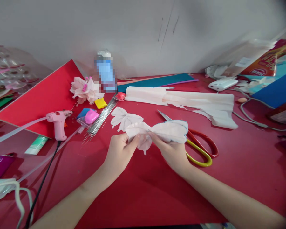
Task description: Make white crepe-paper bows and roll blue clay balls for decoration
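Between my two hands is a white paper petal piece (169, 131), pinched near its gathered middle. My left hand (120, 151) closes thumb and fingers on its left side. My right hand (173, 154) grips it just right of the middle, with a wide lobe spreading above the fingers. More white cut petals (124, 118) lie on the table just beyond my left hand. Scissors (202, 149) with one red and one yellow handle loop rest beside my right hand, their blades partly covered by the paper.
On the left are a pink glue gun (58, 124), a red board (38, 98), a paper flower (84, 90) and a bundle of wires (103, 116). A phone (106, 74) leans on the wall. White crepe paper (193, 101) stretches across the back. Cables and a white device (222, 84) lie right.
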The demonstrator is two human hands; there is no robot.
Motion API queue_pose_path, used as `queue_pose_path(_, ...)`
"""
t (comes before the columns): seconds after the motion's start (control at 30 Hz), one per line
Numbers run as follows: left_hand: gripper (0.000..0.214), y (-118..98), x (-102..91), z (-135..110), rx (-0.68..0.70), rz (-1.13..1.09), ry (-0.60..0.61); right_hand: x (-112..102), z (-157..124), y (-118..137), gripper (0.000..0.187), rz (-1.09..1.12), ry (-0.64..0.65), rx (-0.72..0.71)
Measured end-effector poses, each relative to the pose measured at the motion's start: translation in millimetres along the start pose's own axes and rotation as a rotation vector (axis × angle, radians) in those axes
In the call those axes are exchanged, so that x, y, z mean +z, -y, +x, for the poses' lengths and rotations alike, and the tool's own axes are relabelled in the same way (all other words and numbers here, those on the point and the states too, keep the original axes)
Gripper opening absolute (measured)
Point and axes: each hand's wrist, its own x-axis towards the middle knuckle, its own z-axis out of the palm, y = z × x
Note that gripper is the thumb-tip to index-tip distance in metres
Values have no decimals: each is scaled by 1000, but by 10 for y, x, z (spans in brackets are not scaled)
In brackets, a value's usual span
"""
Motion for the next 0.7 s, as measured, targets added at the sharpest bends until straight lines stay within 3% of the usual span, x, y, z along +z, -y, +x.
queue_pose_path(0.1,33,-10,9,-9,-27,-163,34,-12,27,-38,14,98,-27,70)
queue_pose_path(0.17,17,-4,34,4,-48,-323,131,-10,43,-64,17,199,-33,156)
queue_pose_path(0.23,18,11,66,28,-75,-402,190,1,52,-72,18,287,-25,228)
queue_pose_path(0.4,25,41,107,66,-103,-351,110,22,48,-23,29,274,103,273)
queue_pose_path(0.7,23,102,102,92,-134,-362,161,-18,50,-42,23,201,190,271)
